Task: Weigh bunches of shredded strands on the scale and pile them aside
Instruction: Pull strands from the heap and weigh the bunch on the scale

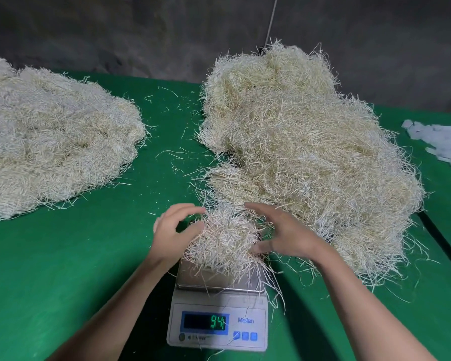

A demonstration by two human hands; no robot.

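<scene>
On the scale (216,332), a bunch of strands (224,238), display (205,322) reading 94, left hand (171,237) and right hand (284,233) curled round its sides, big heap (310,152) just right, second pile (55,142) well left, green table (76,256), dark wall (141,35).

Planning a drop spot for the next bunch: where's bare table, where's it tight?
Widest bare cloth: front left, between left pile and scale. Narrow lane between the two piles, littered with loose strands. Crowded: right pile runs into the bunch on the scale; white strips at far right edge.
</scene>
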